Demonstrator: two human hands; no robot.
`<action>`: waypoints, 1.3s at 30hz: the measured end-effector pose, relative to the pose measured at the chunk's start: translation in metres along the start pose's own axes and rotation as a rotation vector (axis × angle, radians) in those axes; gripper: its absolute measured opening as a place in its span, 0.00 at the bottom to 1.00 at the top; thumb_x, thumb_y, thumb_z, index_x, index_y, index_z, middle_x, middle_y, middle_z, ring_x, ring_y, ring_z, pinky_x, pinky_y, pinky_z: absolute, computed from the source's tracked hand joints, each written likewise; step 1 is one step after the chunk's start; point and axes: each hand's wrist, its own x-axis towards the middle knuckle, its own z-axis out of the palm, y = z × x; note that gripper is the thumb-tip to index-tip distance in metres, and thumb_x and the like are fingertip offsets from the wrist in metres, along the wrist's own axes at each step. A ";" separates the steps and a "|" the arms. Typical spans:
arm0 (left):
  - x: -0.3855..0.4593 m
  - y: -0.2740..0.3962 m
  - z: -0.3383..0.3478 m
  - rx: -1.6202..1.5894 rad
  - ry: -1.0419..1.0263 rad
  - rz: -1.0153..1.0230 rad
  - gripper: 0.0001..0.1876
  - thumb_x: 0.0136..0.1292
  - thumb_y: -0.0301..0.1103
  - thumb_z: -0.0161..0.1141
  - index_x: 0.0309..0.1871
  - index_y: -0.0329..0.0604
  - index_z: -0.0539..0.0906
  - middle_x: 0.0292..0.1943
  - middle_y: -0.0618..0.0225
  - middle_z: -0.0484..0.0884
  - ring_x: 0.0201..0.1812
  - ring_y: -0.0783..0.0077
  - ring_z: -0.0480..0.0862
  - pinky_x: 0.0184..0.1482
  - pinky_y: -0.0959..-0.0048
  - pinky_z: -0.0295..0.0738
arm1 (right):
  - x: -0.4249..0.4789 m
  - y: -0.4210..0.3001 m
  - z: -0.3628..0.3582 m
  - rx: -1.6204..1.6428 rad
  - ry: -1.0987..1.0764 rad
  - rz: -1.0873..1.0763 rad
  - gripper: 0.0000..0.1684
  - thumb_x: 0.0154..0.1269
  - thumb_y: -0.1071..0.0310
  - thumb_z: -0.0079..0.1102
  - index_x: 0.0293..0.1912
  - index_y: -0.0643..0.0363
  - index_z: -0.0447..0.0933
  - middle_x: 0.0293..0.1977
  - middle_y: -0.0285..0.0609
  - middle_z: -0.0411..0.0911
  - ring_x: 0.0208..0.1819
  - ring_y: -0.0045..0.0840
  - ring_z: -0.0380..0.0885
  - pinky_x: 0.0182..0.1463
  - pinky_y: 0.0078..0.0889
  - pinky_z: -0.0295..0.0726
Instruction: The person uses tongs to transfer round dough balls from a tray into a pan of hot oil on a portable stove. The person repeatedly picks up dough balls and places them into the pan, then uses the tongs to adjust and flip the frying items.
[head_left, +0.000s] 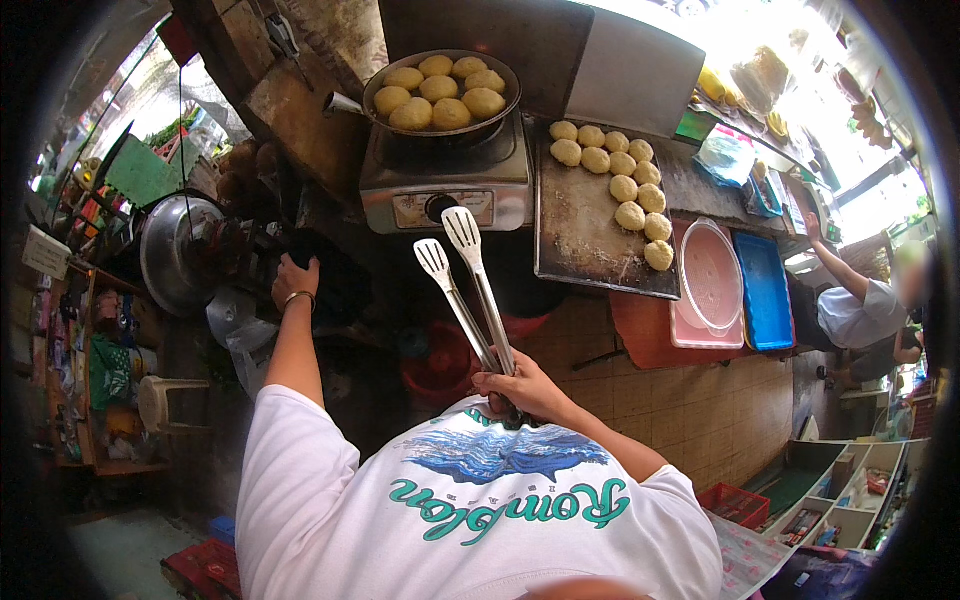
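Metal serving tongs (480, 300) with slotted tips rest in my right hand (525, 386), held in front of my shirt. My left hand (295, 281), with a bangle at the wrist, reaches out to the left onto something dark; what it touches is hard to tell. Several round dough balls (439, 88) fill a frying pan (375, 120) on a steel gas stove (442, 206). Beside the stove, a flat metal tray (577, 225) bears several paler dough balls (622, 187) and scattered flour or crumbs.
Pink plastic trays (705, 337) with a clear oval basket (711, 274) and a blue tray (765, 300) lie right of the metal tray. A round metal lid (176, 255) and plastic bags (247, 330) are at the left. A person (859, 307) is at the far right.
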 end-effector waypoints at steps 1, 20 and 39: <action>0.001 -0.001 0.002 0.000 0.008 0.000 0.36 0.63 0.57 0.54 0.68 0.44 0.63 0.61 0.58 0.73 0.57 0.52 0.77 0.57 0.55 0.75 | 0.000 0.001 0.000 0.006 -0.004 -0.007 0.15 0.63 0.67 0.62 0.46 0.59 0.69 0.26 0.34 0.75 0.21 0.13 0.73 0.23 0.17 0.71; 0.003 -0.002 0.001 -0.009 -0.051 -0.009 0.36 0.64 0.57 0.52 0.69 0.46 0.62 0.64 0.59 0.70 0.57 0.53 0.77 0.55 0.54 0.77 | 0.003 0.001 0.000 0.010 0.001 0.019 0.19 0.59 0.68 0.64 0.47 0.62 0.68 0.26 0.36 0.73 0.21 0.16 0.72 0.23 0.20 0.70; 0.002 -0.006 0.006 -0.042 0.045 0.008 0.35 0.61 0.57 0.55 0.65 0.44 0.66 0.59 0.56 0.75 0.55 0.52 0.79 0.56 0.56 0.75 | -0.001 -0.005 0.003 0.004 0.016 0.034 0.20 0.61 0.67 0.64 0.49 0.63 0.68 0.25 0.35 0.73 0.21 0.16 0.72 0.24 0.19 0.70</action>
